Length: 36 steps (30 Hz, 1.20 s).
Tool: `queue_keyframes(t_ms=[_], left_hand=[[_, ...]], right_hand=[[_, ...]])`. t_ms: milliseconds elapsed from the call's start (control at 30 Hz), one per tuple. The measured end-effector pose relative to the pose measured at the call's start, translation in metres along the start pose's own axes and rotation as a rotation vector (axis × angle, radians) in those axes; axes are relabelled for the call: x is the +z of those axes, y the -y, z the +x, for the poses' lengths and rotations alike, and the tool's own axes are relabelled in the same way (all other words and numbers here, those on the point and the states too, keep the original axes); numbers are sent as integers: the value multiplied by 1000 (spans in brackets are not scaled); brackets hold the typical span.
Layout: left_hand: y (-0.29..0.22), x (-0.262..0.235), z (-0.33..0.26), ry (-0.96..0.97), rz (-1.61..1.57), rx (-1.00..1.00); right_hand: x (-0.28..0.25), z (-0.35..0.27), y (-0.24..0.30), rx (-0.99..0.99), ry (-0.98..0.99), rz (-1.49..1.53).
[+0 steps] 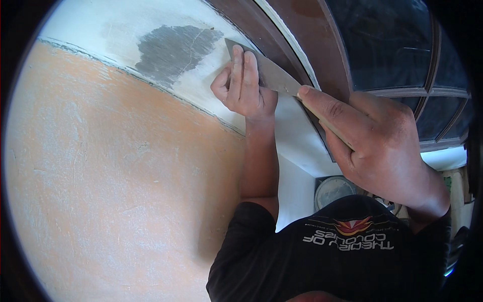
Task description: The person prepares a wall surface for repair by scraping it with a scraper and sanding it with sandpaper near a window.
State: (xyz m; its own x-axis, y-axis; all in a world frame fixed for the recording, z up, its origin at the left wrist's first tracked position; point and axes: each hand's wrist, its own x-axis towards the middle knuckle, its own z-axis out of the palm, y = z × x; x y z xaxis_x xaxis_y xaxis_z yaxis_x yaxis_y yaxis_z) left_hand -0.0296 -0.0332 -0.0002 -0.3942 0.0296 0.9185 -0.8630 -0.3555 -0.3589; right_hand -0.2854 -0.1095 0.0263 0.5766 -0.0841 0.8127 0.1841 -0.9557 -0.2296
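A wide putty knife (pixel 274 75) with a flat metal blade lies slantwise between the wall and the brown wooden frame. Its handle is gripped in my right hand (pixel 377 136), thumb stretched along it toward the blade. My left hand (pixel 247 85) has two straight fingers lying flat on the blade near its far end, and its outer fingers are curled. Just left of the blade's tip, a grey patch (pixel 173 53) with a thin crack-like line shows on the white wall band (pixel 115 25). Whether my left thumb touches the blade is hard to see.
Peach-coloured wall (pixel 110 176) with a rough, mottled surface fills the left side. A brown frame (pixel 322 40) borders dark glass panes (pixel 392 50) at upper right. Below my right hand, a round bucket (pixel 334 191) stands partly hidden by my dark shirt (pixel 322 261).
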Motion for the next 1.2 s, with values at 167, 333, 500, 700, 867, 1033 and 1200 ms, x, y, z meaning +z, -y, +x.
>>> queue_keyframes(t_ms=[167,333,500,700,867,1033,1200], left_hand=[[1,0,0,6,2,-1],[2,4,2,-1,8,-19],[2,1,1,26,-6,-12],[1,4,3,1,8,4],[2,3,0,15,0,-13],[1,-1,0,14,9,-11],[1,0,0,10,27,-12]], right_hand=[[1,0,-3,-8,-15,20],[2,2,0,-17,-43,-2],[1,2,-1,-11,3,-21],[1,1,-3,-1,0,8],[2,2,-4,-19,-20,2],[2,4,-2,-23,-22,-15],[4,5,-2,-18,-53,-1]])
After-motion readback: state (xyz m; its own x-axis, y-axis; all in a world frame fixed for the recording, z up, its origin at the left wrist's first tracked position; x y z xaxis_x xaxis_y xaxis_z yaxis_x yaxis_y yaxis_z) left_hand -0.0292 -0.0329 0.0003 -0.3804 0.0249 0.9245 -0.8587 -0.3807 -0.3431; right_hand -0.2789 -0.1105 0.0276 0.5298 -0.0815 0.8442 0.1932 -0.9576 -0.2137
